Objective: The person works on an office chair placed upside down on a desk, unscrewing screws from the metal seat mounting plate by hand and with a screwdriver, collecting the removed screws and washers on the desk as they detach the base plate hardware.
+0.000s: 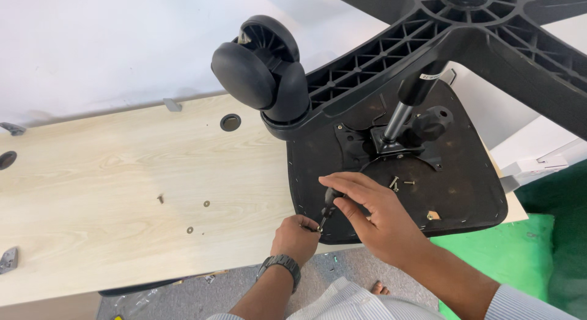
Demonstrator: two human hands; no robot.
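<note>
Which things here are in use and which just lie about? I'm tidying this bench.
In use: screwdriver, right hand, left hand, upturned chair seat.
Lying about: loose screws, washers on the wooden tabletop.

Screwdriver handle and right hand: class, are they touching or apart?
Touching. The head view shows the right hand with its fingers wrapped around the black handle of the screwdriver, no gap visible.

Wore dark metal-link wristwatch on left wrist; pale blue finely striped shirt, sleeve pushed up right forearm; went barefoot, toes peeking below.
</note>
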